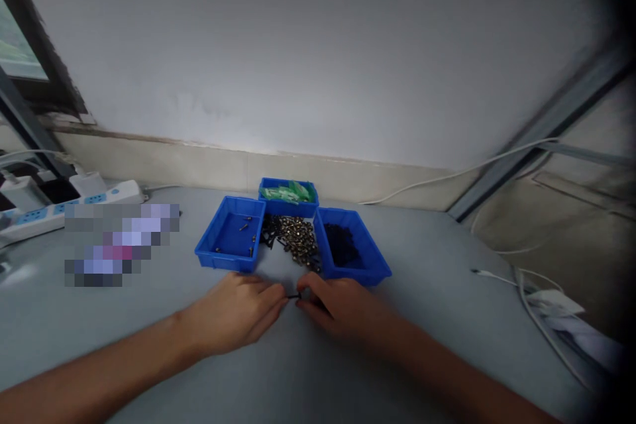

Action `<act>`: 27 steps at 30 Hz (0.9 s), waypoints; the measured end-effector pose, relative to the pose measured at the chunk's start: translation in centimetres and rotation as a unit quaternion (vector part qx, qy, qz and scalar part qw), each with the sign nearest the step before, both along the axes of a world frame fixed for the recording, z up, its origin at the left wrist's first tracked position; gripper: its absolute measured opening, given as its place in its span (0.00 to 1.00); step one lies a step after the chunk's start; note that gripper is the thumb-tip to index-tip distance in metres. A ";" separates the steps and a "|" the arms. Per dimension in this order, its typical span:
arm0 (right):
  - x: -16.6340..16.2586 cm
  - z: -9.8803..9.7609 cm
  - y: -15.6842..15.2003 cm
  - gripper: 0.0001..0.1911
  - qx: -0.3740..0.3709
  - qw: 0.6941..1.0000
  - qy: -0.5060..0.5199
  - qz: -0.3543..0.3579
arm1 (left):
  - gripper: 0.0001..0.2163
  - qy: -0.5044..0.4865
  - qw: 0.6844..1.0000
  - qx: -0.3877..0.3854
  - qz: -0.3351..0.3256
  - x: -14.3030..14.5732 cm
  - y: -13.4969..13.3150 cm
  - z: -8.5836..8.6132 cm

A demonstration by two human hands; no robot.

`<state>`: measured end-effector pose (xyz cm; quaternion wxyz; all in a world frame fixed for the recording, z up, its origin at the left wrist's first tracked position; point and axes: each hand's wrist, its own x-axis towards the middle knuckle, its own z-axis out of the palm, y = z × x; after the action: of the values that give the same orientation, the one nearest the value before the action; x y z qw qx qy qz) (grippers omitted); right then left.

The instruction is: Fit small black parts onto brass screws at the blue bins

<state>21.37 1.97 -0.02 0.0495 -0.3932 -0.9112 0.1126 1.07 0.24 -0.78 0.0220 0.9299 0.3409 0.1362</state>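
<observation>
Both forearms are cut off by the frame's edges, above a grey table (199, 391). The left hand (243, 311) has its fingers bunched, thumb and forefinger pinched on one end of a small dark part (293, 296). The right hand (342, 308) meets the other end, its thumb and forefinger curled to a narrow pinch. Only a thin length of the part shows between the two hands, in front of the bins; the fingertips hide the rest, so its full shape cannot be told.

Just beyond the hands, the left blue bin (227, 262) holds a few loose screws (243, 227), scattered over its floor and along its right side. The right blue bin (355, 274) holds a dark mass of black pieces (342, 245), too dim to separate one from another. On the table between these bins lies a heap of brassy metal fittings (298, 238), and on its left some thin black parts (269, 228), blurred together.

Behind the heap, the far blue bin (288, 208) contains crumpled green wrapping (291, 192); whatever lies under it is hidden. Off to the left, an object is masked by coarse pixels, and a white power strip (119, 193) with plugged-in chargers runs out of frame. At the right, white cables (491, 275) trail into a blurred, darkened edge. A pale wall (318, 66) closes the back.
</observation>
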 end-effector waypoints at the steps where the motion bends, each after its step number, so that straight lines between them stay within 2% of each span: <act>1: 0.0 0.0 0.0 0.07 0.005 1.000 -0.012 0.002 | 0.13 -0.001 1.000 0.000 0.000 0.0 0.0 0.0; 11: 0.1 -0.3 0.0 0.09 0.072 0.997 -0.015 0.038 | 0.12 0.006 1.000 -0.017 0.000 0.0 0.1 0.1; 19: 0.2 -0.6 0.2 0.10 0.061 0.995 -0.002 0.073 | 0.13 -0.011 1.000 -0.014 0.000 0.0 0.1 0.0; 23: 0.0 -0.6 0.1 0.13 0.059 0.996 -0.004 0.069 | 0.11 -0.011 1.000 -0.016 0.011 0.0 -0.1 0.1; 27: -0.2 -0.3 0.0 0.11 0.067 0.995 -0.007 0.073 | 0.10 -0.022 1.000 0.004 0.005 -0.1 -0.4 0.0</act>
<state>21.22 1.99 -0.35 0.0610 -0.3225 -0.9432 0.0520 1.00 -0.13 -0.74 0.0252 0.9251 0.3441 0.1584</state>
